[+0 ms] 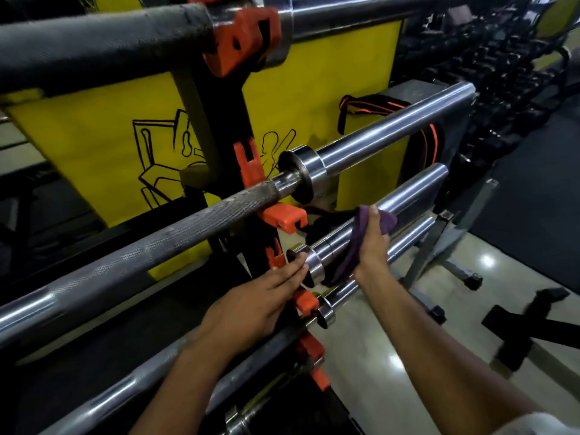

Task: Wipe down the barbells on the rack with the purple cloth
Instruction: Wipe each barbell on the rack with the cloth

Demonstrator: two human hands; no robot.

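Left hand (251, 304), fingers straight, touches barbell collar (312, 262); right hand (373, 243) grip holds purple cloth (354, 246) around sleeve (408, 196).

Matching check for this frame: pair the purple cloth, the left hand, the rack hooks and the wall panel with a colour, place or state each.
Column one:
1. purple cloth
2. left hand
3. rack hooks
4. wall panel

Column two:
A. yellow with black line drawings
B. wrapped over a chrome barbell sleeve, under the right hand
C. orange
D. fingers straight, touching a sleeve collar

Pairs: 1-B, 2-D, 3-C, 4-A
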